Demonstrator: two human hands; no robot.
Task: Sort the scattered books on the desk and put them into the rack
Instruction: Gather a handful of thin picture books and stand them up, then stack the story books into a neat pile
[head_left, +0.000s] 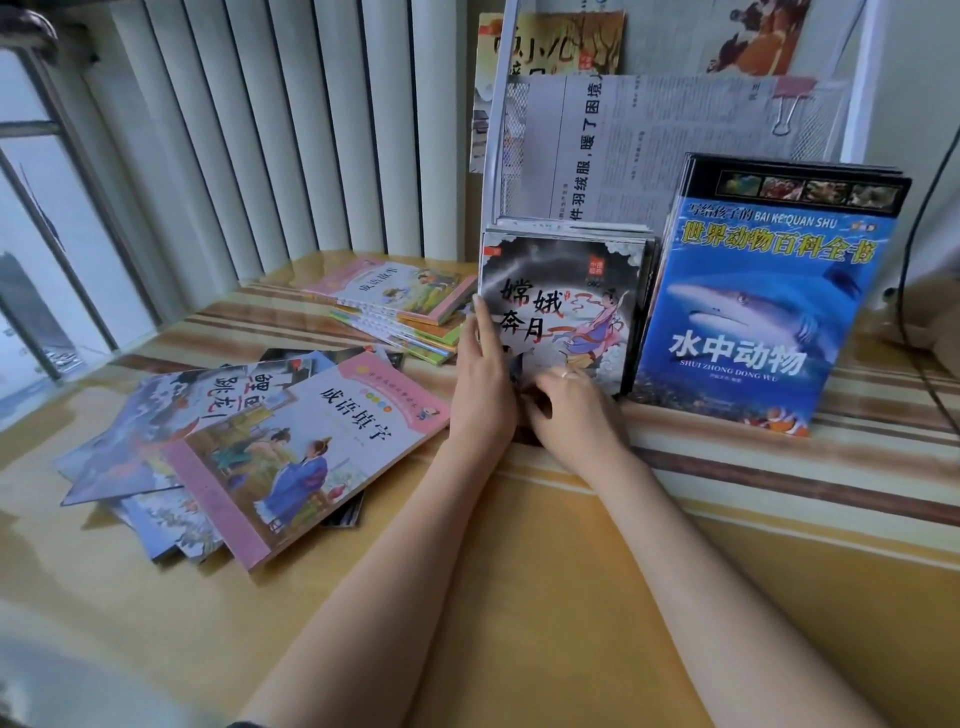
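Note:
A dark picture book (566, 306) with a flying figure on its cover stands upright at the foot of the white mesh rack (506, 130), in front of a thin row of similar books. My left hand (483, 379) lies flat along its left edge. My right hand (576, 410) grips its lower edge. To its right leans a big blue shark book (758, 322). A pink-edged book (306, 452) tops a loose heap at the left. Another stack of pink and green books (400, 306) lies behind.
The rack's upper tiers hold a newspaper (675, 140) with a pink binder clip and a yellow-covered book (550, 47). White vertical blinds (291, 124) and a window run along the left. A black cable (919, 312) hangs at the right. The desk has a striped yellow cover (571, 597).

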